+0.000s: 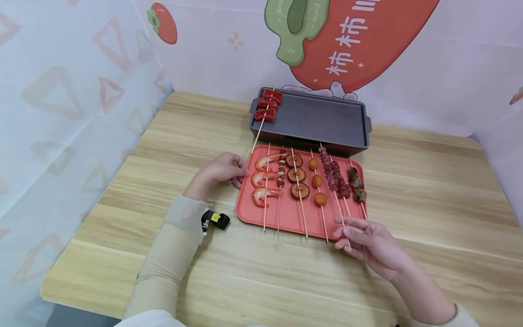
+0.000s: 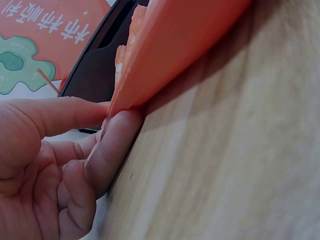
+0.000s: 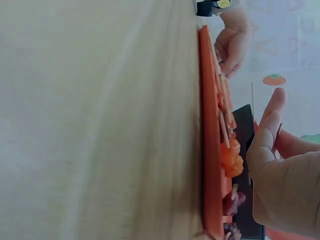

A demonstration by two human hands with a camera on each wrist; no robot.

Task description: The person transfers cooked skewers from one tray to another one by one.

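In the head view, my left hand (image 1: 224,170) pinches the left rim of a red-orange tray (image 1: 245,211). The left wrist view shows that tray edge between thumb and fingers. My right hand (image 1: 369,243) pinches the bare lower stick of a dark red meat skewer (image 1: 329,175), whose meat end lies over the tray. Beside it lies a second dark red meat skewer (image 1: 340,178). Also on the tray are a shrimp skewer (image 1: 261,178), a thin mixed skewer (image 1: 281,169), a mushroom-slice skewer (image 1: 297,176), an orange-ball skewer (image 1: 317,180) and a brown meat skewer (image 1: 357,184).
Behind the tray stands a dark rectangular grill pan (image 1: 318,116) with side handles. A red pepper skewer (image 1: 266,109) lies at its left end, its stick reaching over the front edge. Wooden tabletop (image 1: 253,277) surrounds the tray, and printed cloth walls stand behind and at the sides.
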